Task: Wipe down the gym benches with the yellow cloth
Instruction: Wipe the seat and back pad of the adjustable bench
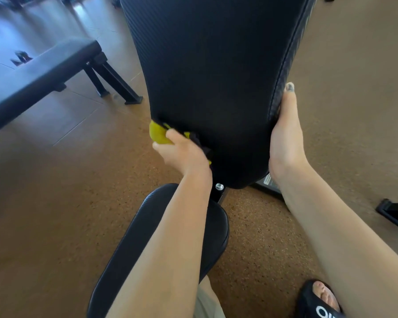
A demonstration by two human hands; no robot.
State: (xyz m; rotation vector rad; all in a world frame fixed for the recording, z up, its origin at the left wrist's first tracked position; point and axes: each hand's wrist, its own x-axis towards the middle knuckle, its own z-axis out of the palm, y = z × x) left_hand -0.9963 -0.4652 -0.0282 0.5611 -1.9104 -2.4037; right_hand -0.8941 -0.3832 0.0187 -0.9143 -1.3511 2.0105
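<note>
- The left hand [182, 152] has its grip closed round the bunched yellow cloth [157, 135], pressing it to the lower left edge of the black backrest pad [211, 76].
- The right hand [285, 136] clasps the pad's right edge, thumb lying up along the seam (fingers hidden behind).
- The seat pad [214, 228] lies below, under the left forearm.
- A flat bench [44, 72] stands well apart at left on the brown floor [55, 180].

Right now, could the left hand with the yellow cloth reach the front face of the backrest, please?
Probably yes: the left hand presses the yellow cloth against the backrest's lower left edge, and nothing covers the face.
</note>
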